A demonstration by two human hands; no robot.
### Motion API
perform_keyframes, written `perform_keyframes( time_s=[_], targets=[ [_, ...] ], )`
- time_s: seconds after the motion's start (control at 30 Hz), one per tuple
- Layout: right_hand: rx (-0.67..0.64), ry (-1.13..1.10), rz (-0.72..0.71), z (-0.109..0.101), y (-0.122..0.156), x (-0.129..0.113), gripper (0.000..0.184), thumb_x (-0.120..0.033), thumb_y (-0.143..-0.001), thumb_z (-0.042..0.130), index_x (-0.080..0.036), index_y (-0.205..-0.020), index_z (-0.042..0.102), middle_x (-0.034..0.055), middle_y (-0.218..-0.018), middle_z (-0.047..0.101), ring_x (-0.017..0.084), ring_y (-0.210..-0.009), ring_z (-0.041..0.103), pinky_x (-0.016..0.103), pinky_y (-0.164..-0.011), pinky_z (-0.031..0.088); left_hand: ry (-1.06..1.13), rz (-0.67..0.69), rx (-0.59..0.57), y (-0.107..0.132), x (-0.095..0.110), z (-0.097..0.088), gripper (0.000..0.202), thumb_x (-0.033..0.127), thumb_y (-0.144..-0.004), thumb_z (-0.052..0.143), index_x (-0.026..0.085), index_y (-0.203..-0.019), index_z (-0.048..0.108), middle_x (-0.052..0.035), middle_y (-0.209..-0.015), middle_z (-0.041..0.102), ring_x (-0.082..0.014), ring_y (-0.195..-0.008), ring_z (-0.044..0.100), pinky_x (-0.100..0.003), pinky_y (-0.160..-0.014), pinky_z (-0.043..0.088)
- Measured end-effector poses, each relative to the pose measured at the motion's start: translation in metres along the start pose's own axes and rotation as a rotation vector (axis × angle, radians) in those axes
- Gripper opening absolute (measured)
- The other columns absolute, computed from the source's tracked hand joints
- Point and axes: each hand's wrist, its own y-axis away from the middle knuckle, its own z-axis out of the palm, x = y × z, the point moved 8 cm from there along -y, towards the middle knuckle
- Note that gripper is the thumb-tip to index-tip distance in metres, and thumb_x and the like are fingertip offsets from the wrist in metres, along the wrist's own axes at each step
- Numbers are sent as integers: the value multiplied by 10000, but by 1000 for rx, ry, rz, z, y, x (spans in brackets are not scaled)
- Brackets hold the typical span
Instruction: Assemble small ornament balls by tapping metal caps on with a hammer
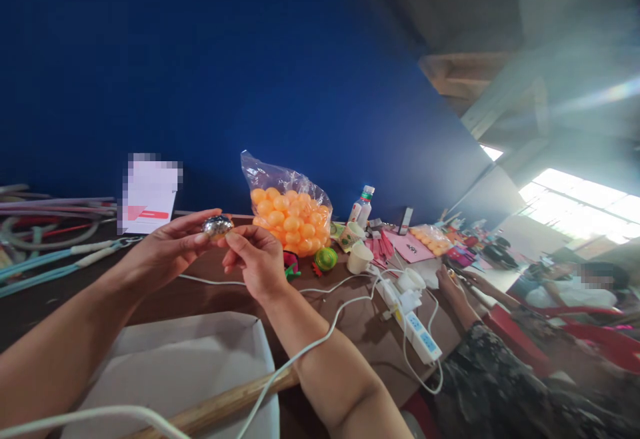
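A small shiny silver rounded piece (217, 226) is held up above the table at chest height. My left hand (167, 246) has it between thumb and fingers from the left. At its right edge, the thumb and fingertips of my right hand (257, 259) are pinched together against it; whether they also hold something smaller is hidden. Behind my right hand stands a clear plastic bag (287, 176) full of orange balls (293, 224). Close to that wrist lie a round green-and-orange toy (325, 260) and a small dark and pink item (291, 264).
A white box (200, 332) with a wooden stick (230, 402) across it sits below my forearms. White cables run to a power strip (417, 332) on the right. Beyond are paper cups (359, 258), a bottle (362, 207), and a co-worker's hands (457, 292). Blue-handled tools (55, 262) lie left.
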Motion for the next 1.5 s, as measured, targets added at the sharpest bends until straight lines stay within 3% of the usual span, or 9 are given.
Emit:
perform_keyframes(
  time_s=[0.4,0.63,1.17,1.5],
  targets=[
    [-24,-92,43,2,-3,2,367,-405,-618,864,-178,-781,627,-10,-699,715,94,-494,620,204,-462,556,5,-42,-4,0,-5,0,434,262,-647,894,251,-1070,802,-77,-1030,802,-195,-843,745,-262,-748,597],
    [-2,-56,91,0,-4,6,365,-388,-668,848,-186,-789,568,-15,-690,707,102,-506,640,211,-480,576,-14,-50,8,2,-5,-1,445,261,-653,889,237,-1088,797,-90,-1035,800,-205,-849,747,-264,-753,593],
    [35,-29,197,-8,-7,12,390,-359,-603,879,-176,-747,567,-14,-632,708,103,-451,624,196,-429,543,-23,-94,36,3,-11,0,455,274,-615,908,231,-1056,803,-98,-1016,803,-227,-857,754,-298,-771,599],
    [17,126,112,-13,-11,9,401,-420,-673,830,-184,-839,553,-24,-682,714,78,-410,585,168,-382,475,-32,-75,28,3,-8,4,445,252,-610,909,213,-1042,808,-108,-1012,803,-235,-856,758,-304,-804,595]
  ],
)
